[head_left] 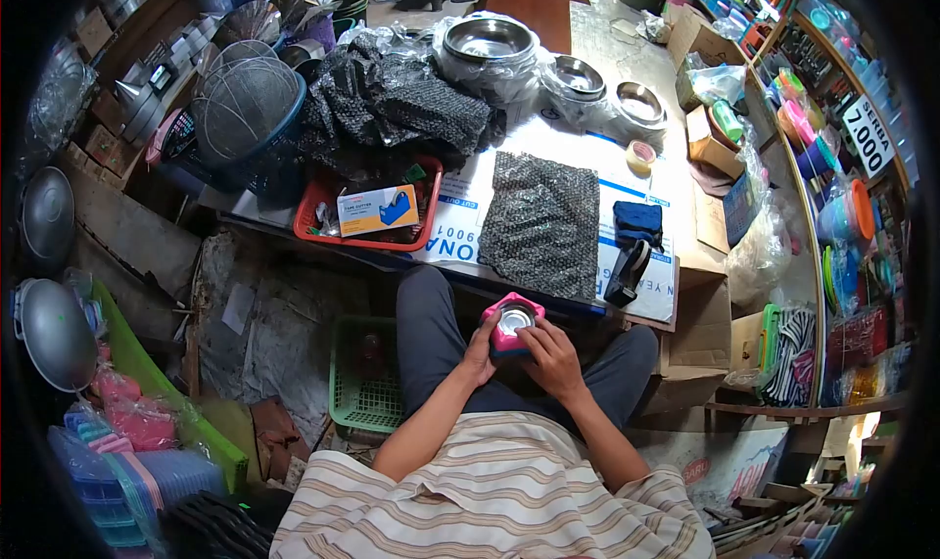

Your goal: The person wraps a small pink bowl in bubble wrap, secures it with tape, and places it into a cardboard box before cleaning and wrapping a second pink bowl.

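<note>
Over your lap, just below the near edge of the table [685, 265], you hold a small pink container [509, 326] with a shiny metal top between both hands. Your left hand [480, 355] cups its left side, fingers curled against the pink rim; your right hand [554, 355] grips it from the right and below, fingers pressed around the body with the thumb on the lower edge. Both sets of fingers are closed on the container, not spread.

On the table just ahead lies a dark sheet of bubble wrap [541, 224], flat on a white banner [460, 207] printed with blue letters; you can read "ONA" and the digits "9001" at its near edge, the rest being covered. Right of the sheet a folded blue cloth [637, 222] sits above a black tape dispenser [627, 273]. A roll of tape [640, 156] lies farther back, near the wrapped steel bowls [548, 65].

To the left, a red basket [323, 228] holds a boxed tape cutter [378, 209]; the small print on the box is too fine to read with certainty. Behind it a heap of dark bubble wrap [392, 99] rests beside wire mesh covers [245, 104].

On the shelf to your right a white price sign [868, 134] reads "SERBA 7.000". A green basket [364, 378] stands on the floor beside your left knee.
</note>
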A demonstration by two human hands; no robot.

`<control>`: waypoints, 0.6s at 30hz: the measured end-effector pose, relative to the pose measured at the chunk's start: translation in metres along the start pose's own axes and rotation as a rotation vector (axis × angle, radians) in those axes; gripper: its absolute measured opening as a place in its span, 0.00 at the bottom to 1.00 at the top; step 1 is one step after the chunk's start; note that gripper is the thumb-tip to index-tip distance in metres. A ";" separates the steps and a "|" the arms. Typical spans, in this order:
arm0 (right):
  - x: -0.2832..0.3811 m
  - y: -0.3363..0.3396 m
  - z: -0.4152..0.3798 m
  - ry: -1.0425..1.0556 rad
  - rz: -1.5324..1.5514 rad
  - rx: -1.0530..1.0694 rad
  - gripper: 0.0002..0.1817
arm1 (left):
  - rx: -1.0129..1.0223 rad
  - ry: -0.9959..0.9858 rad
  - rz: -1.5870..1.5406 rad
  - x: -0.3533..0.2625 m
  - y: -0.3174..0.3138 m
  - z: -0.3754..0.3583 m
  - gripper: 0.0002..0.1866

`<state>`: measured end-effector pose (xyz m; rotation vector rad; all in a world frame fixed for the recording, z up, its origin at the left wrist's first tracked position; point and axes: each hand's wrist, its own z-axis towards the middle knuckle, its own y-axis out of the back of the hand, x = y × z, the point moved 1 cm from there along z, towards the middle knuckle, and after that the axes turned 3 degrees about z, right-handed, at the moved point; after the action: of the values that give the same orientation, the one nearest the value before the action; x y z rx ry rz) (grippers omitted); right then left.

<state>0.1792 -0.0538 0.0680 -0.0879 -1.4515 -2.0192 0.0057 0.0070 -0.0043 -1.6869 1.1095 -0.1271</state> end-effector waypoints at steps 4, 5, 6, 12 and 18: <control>-0.017 0.015 0.007 0.007 -0.001 -0.008 0.38 | -0.019 -0.087 0.182 -0.003 -0.013 0.012 0.35; -0.021 0.018 0.012 -0.003 -0.011 -0.014 0.38 | -0.014 -0.114 0.220 -0.008 -0.014 0.019 0.34; -0.025 0.025 0.019 -0.018 -0.004 -0.031 0.38 | -0.005 -0.110 0.217 -0.012 -0.017 0.028 0.33; -0.067 0.024 0.047 -0.081 -0.063 -0.052 0.39 | 0.014 -0.111 0.244 -0.027 -0.027 0.093 0.30; -0.118 -0.005 0.065 -0.125 -0.071 -0.067 0.38 | -0.296 -0.456 0.993 -0.044 -0.012 0.138 0.26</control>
<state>0.2503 0.0574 0.0416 -0.1968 -1.4812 -2.1540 0.0665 0.1350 -0.0357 -1.1349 1.5110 1.0329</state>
